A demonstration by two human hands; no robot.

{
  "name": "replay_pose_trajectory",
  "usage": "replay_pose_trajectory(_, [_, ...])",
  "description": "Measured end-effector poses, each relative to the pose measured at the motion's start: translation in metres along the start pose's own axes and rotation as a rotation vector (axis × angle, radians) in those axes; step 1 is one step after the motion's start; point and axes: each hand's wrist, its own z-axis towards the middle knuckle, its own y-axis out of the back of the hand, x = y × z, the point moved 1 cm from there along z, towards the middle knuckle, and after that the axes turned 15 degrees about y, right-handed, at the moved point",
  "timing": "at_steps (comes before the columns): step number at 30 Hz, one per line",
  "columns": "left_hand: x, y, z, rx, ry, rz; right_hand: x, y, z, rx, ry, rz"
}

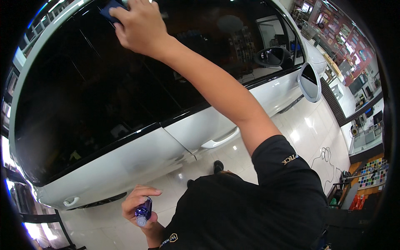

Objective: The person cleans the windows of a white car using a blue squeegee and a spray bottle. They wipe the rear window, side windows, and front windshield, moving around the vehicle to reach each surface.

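White car (116, 162), side-on. R hand (143, 31) is closed on a dark blue pad (109, 11) at the top of the dark window (50, 104); contact w/ glass likely, can't confirm. L hand (135, 202), lower, is wrapped around a small purple bottle (144, 208). For a good wipe, prob. best: pad flat, light even pressure, bottle clear of paint. Pale window frame (28, 54) limits reach up top. Also: door handle (221, 139), side mirror (309, 85) to R, cable (326, 155) on floor (291, 133).
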Motion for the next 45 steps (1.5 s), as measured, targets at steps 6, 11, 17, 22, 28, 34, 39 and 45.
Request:
replay_pose_trajectory(6, [0.01,0.003,-0.002,-0.07,0.096,-0.045,0.049,0.069,-0.127,0.154,-0.155,0.168])
replay_pose_trajectory(11, [0.01,-0.028,0.023,-0.015,0.157,-0.051,-0.004,0.011,-0.035,-0.046,-0.012,-0.011])
replay_pose_trajectory(17, [0.007,-0.056,0.032,-0.032,0.054,0.019,-0.133,0.116,-0.113,-0.002,-0.283,-0.276])
replay_pose_trajectory(22, [0.01,-0.055,0.018,-0.167,0.155,0.019,-0.259,0.268,-0.253,-0.164,-0.99,-0.712])
replay_pose_trajectory(28, [0.022,-0.069,0.026,-0.09,0.175,0.024,-0.115,0.135,-0.122,-0.032,-0.453,-0.348])
replay_pose_trajectory(34, [0.028,-0.127,0.065,0.102,0.085,0.022,-0.048,0.107,-0.103,0.062,-0.012,-0.022])
replay_pose_trajectory(39, [0.029,-0.14,0.062,0.04,0.151,0.112,-0.224,0.241,-0.161,-0.075,-0.398,-0.312])
replay_pose_trajectory(45, [0.042,-0.138,0.059,-0.025,0.349,0.046,-0.329,0.375,-0.436,-0.165,-0.98,-0.776])
